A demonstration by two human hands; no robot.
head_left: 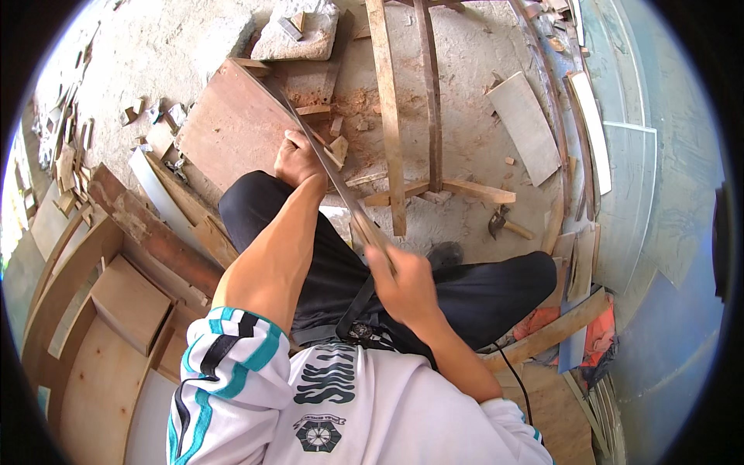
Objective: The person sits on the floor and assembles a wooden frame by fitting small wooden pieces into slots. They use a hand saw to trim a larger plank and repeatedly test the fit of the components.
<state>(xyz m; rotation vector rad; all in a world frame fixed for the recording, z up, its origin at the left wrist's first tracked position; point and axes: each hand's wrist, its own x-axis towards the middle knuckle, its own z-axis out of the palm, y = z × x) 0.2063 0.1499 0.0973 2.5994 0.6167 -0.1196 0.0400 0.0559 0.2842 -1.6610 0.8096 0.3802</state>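
Note:
My right hand [404,285] is closed round the wooden handle end of a handsaw [341,184], slightly blurred. The saw is long, narrow and dark, seen nearly edge-on. It slants away to the upper left, along the right edge of a reddish-brown wooden board [232,124]. My left hand [300,160] grips the board's edge, its thumb close beside the blade. The board lies slanted in front of my left knee. A small wood offcut [338,149] sits by the saw, and reddish sawdust [310,96] is spread on the floor beyond. The saw's teeth cannot be made out.
A wooden frame with long legs [387,116] stands ahead. A hammer [508,223] lies by my right knee, below a loose panel [525,128]. A stone block [298,32] rests beyond the board. Curved wooden furniture [85,341] stands at left; glass sheets [628,178] lean at right.

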